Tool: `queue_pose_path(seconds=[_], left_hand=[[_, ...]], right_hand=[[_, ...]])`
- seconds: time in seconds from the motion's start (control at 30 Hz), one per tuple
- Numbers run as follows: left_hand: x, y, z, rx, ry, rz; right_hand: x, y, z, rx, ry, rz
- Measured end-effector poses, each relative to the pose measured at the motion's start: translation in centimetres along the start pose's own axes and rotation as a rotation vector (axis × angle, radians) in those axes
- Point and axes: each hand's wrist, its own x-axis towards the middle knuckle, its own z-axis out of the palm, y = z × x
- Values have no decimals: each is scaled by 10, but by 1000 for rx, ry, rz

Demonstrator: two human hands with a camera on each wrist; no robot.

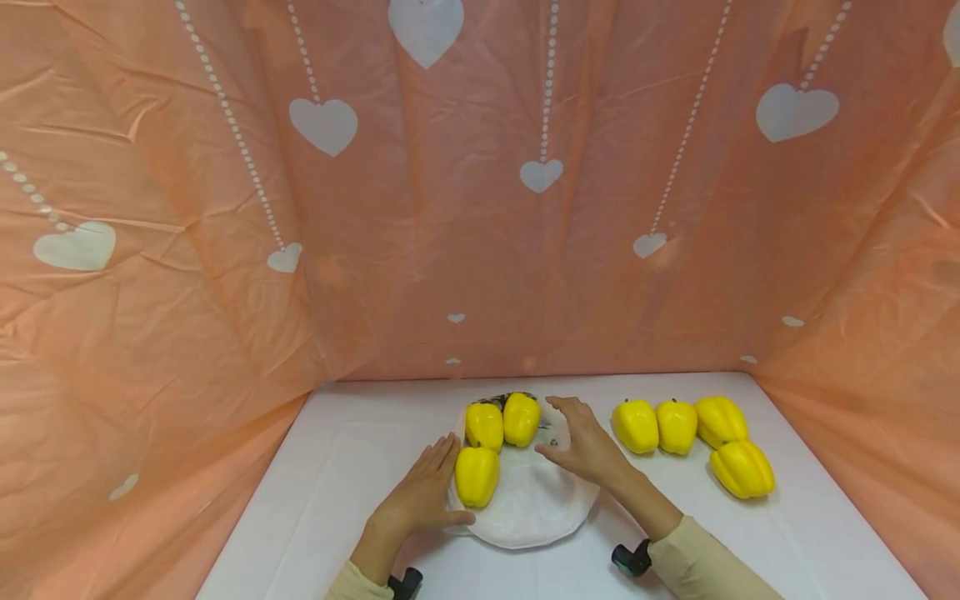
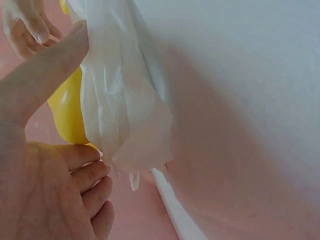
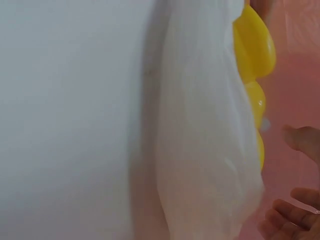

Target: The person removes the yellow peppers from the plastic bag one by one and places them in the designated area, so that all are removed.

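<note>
A round white container [image 1: 536, 504], wrapped in thin whitish plastic, sits mid-table. Three yellow bell peppers [image 1: 477, 477] lie in its left and back part; a dark patterned patch shows behind them. My left hand [image 1: 423, 487] lies along the container's left side with fingers extended, close to the front pepper. In the left wrist view, its thumb reaches over the crinkled plastic [image 2: 107, 95] and the fingertips are at the edge. Over the container's right back side hovers my right hand [image 1: 581, 446], thumb and fingers apart and holding nothing. The right wrist view shows it [image 3: 295, 220] away from the plastic.
To the right, several more yellow bell peppers [image 1: 677, 427] stand or lie close together on the white table [image 1: 322, 500]. An orange sheet [image 1: 480, 275] with white hearts encloses the back and sides. Black wrist cameras [image 1: 632, 558] are strapped below both hands.
</note>
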Motion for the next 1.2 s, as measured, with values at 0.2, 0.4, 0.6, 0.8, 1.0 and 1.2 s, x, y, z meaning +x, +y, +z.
queue_pose_path(seconds=[0.2, 0.4, 0.6, 0.8, 1.0, 1.2], left_hand=[[0, -1, 1, 11, -1, 0], [-1, -1, 1, 25, 12, 29], [-1, 0, 0, 15, 20, 29], [-1, -1, 1, 23, 13, 25], [0, -2, 1, 26, 15, 26], [-1, -1, 2, 13, 13, 32]], right_hand=[[9, -2, 10, 14, -13, 2], [14, 0, 17, 14, -33, 5], [19, 0, 21, -2, -51, 27], [27, 3, 26, -26, -69, 51], [34, 2, 29, -16, -69, 77], [38, 0, 31, -6, -97, 126]])
